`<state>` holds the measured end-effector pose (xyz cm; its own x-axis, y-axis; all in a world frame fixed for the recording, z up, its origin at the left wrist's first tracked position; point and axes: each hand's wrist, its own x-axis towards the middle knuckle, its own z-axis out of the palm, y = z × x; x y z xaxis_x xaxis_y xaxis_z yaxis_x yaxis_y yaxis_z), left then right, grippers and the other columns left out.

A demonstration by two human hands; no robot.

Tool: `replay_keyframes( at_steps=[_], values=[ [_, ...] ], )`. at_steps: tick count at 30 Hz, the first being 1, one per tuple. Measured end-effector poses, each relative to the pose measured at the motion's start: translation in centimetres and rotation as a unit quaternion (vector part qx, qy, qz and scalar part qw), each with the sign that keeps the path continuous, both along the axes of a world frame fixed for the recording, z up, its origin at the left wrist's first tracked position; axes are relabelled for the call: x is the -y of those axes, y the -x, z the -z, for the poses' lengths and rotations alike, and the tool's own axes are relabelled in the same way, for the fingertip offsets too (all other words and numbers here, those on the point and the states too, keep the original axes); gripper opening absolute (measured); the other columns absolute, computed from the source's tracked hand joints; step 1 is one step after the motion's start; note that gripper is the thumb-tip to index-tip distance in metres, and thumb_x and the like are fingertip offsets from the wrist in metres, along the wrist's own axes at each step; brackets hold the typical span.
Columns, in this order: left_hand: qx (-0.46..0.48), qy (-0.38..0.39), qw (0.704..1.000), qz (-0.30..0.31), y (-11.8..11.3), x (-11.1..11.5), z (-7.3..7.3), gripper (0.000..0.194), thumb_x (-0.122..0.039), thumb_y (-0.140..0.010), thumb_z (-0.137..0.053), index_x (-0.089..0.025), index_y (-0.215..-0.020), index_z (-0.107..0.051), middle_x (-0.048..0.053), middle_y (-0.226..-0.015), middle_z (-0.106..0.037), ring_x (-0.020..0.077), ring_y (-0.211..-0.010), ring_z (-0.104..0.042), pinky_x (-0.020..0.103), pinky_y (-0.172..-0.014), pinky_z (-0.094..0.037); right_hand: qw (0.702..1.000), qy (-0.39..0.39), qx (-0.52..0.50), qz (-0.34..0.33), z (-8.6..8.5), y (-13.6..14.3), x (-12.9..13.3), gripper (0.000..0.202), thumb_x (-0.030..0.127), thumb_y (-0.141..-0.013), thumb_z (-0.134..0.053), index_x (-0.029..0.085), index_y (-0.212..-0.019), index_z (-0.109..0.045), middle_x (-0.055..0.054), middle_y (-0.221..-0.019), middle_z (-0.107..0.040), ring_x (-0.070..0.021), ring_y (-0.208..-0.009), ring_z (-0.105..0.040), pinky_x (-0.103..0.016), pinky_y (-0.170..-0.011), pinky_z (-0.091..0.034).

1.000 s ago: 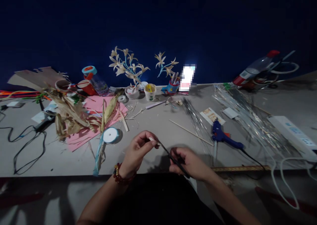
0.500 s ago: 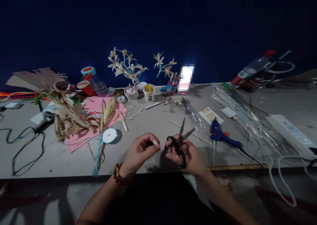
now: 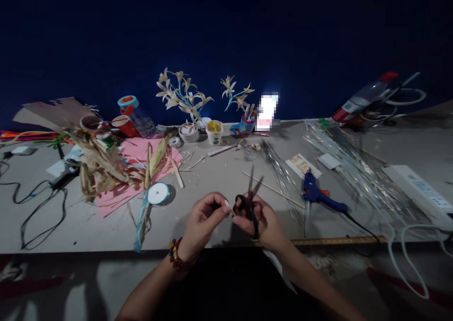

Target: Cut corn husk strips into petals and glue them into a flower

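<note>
Left of the dark-blue plastic glue gun (image 3: 314, 191): right hand (image 3: 269, 226) grips black-handled metal scissors (image 3: 251, 199), blades spread, tips pointing away from the body. Further left of the gun, left hand (image 3: 204, 221) pinches a small pale strip (image 3: 227, 203); can't tell if right fingertips touch it.

The right hand (image 3: 268, 223) holds spread black-handled scissors (image 3: 251, 201).

Dim light, dark wall (image 3: 226, 33), pixelated screen (image 3: 266, 111) glaring white, soft shadows on table (image 3: 215, 170), scissors (image 3: 251, 204) slightly blurred
</note>
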<state>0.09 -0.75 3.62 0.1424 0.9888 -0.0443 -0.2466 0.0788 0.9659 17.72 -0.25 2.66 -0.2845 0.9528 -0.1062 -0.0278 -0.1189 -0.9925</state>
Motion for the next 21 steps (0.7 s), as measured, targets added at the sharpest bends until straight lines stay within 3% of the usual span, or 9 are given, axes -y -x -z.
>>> replay_keyframes(
  at_steps=[4,7,12,21],
  values=[
    [-0.041,-0.035,0.998,0.010,0.6,-0.2,-0.5,0.016,-0.029,-0.088,-0.068,-0.017,-0.080,-0.061,0.001,-0.077,-0.056,0.0142,-0.074,-0.051,0.025,-0.070,-0.041,0.991,0.039,0.085,-0.100,-0.6,-1.1,0.2,0.035,0.044,-0.072,-0.078,0.021,-0.074,-0.051,0.005,-0.066,-0.052,-0.0119,-0.060,-0.047,-0.024,-0.056,-0.040],
    [-0.064,-0.054,0.996,0.020,0.8,-0.3,-0.6,0.016,-0.030,-0.090,-0.066,-0.017,-0.081,-0.061,0.002,-0.078,-0.057,0.0154,-0.075,-0.052,0.026,-0.071,-0.041,0.981,0.060,0.125,-0.133,-1.1,-1.4,0.5,0.040,0.046,-0.070,-0.075,0.022,-0.068,-0.043,0.006,-0.062,-0.046,-0.0109,-0.057,-0.039,-0.023,-0.052,-0.033],
    [-0.084,-0.067,0.994,0.029,0.7,-0.4,-0.6,0.018,-0.031,-0.090,-0.065,-0.017,-0.079,-0.060,0.003,-0.078,-0.059,0.0157,-0.075,-0.053,0.026,-0.071,-0.042,0.978,0.047,0.147,-0.141,-1.2,-1.4,0.6,0.042,0.048,-0.069,-0.072,0.023,-0.065,-0.038,0.008,-0.060,-0.036,-0.0105,-0.056,-0.030,-0.023,-0.052,-0.027],
    [-0.111,-0.085,0.990,0.033,1.0,-0.5,-1.0,0.016,-0.027,-0.090,-0.065,-0.017,-0.079,-0.060,0.003,-0.079,-0.060,0.0153,-0.075,-0.054,0.026,-0.071,-0.042,0.973,0.035,0.180,-0.137,-0.9,-1.6,0.5,0.043,0.047,-0.068,-0.073,0.023,-0.063,-0.038,0.007,-0.058,-0.035,-0.0108,-0.056,-0.029,-0.024,-0.051,-0.024]
  ],
)
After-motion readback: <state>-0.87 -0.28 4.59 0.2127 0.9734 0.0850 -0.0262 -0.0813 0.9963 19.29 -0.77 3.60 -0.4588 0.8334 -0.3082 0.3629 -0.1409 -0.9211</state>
